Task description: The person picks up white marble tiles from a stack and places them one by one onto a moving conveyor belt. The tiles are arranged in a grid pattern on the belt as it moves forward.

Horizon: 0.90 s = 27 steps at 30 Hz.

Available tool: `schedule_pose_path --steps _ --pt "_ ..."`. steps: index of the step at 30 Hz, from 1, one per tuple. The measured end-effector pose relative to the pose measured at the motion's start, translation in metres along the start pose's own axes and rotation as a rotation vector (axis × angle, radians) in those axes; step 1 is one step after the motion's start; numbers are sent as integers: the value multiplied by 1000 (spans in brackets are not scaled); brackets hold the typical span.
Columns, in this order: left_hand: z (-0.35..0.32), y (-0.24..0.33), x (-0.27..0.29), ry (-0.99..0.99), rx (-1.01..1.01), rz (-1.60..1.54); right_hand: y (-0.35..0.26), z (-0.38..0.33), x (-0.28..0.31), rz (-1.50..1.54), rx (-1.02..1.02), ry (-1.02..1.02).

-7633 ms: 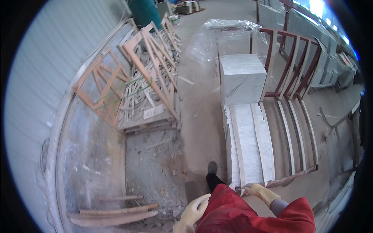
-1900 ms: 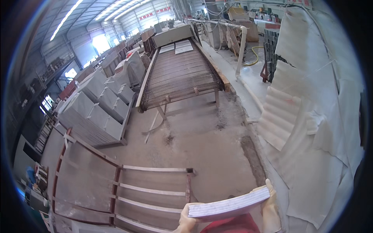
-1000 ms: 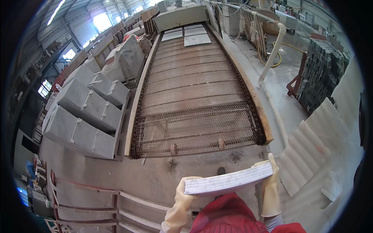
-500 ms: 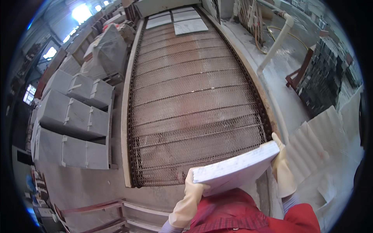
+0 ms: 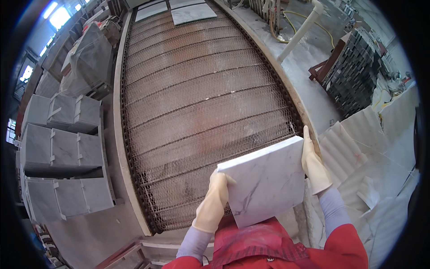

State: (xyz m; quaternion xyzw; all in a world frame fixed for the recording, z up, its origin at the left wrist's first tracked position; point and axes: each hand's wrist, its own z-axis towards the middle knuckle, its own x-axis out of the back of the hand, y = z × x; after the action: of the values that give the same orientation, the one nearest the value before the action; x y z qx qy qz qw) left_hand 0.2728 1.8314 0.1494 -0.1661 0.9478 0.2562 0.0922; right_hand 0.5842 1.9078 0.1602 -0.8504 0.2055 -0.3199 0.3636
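Between my hands I hold a square white marble tile (image 5: 268,181) with grey veins, tilted so that its broad face shows. My left hand (image 5: 214,197), in a cream rubber glove, grips its left edge. Gloved the same way, my right hand (image 5: 315,168) is closed on the right edge. The tile is above the near end of a wire-mesh conveyor belt (image 5: 201,107), in front of my red apron (image 5: 255,240). At the belt's far end lie several flat white tiles (image 5: 192,13).
Stacks of strapped grey-white tiles (image 5: 67,148) stand left of the conveyor. A wooden frame (image 5: 130,253) is low at the near left. To the right are a white pipe (image 5: 300,31), a stack of dark stone strips (image 5: 354,74) and crumpled pale sheets (image 5: 367,139).
The tile has moved up and forward and tipped so its broad face shows rather than mainly its edge. Both hands keep hold of it. The view has shifted, moving the belt leftward.
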Motion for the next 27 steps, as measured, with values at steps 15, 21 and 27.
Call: schedule_pose_path --steps 15,21,27 --pt "-34 -171 -4 548 -1122 898 8 35 -28 -78 -61 -234" --pt "-22 -191 -3 650 -1059 1058 32 41 -5 -137 -15 -448" --pt "-30 -188 -11 739 -1072 1173 60 19 38 -399 525 -560"
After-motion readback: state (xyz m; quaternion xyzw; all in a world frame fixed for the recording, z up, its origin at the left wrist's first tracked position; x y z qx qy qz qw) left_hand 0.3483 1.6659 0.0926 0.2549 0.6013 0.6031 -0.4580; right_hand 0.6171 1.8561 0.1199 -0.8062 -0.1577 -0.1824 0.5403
